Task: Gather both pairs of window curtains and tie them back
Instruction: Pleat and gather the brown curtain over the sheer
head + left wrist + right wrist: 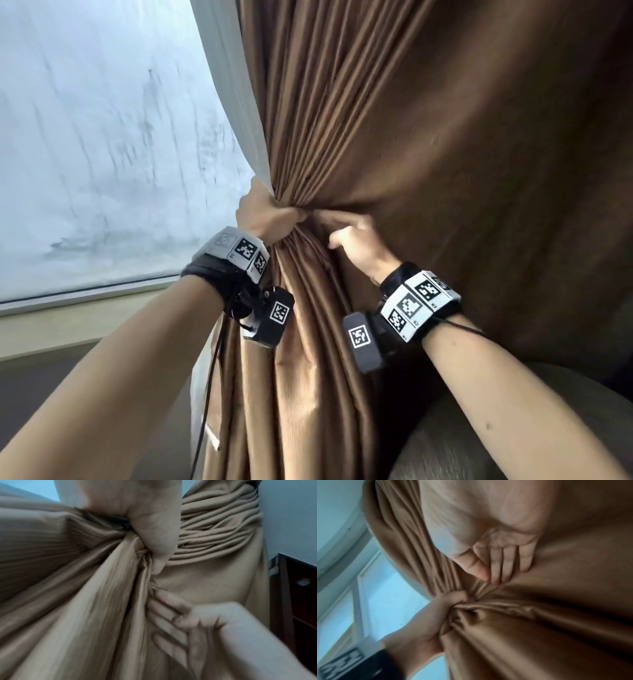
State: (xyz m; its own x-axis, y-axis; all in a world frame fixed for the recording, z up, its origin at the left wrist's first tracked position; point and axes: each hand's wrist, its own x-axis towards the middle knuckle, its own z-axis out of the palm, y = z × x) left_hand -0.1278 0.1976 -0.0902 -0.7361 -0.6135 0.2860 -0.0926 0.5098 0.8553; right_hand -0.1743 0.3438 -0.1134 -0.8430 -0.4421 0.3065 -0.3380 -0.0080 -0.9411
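Fingers (498, 566) lie flat on curtain (556, 628), unseen from the head view.

My forearms are bare, no sleeves. On my left wrist (227, 263) sits a black strap carrying a white block printed with black square tag markers. Below it hangs a black camera housing (269, 317) with its own tag, and a thin black cable (209, 377) trails down. My right wrist (419, 305) wears the same: black strap, white tagged block, black camera housing (363, 341).
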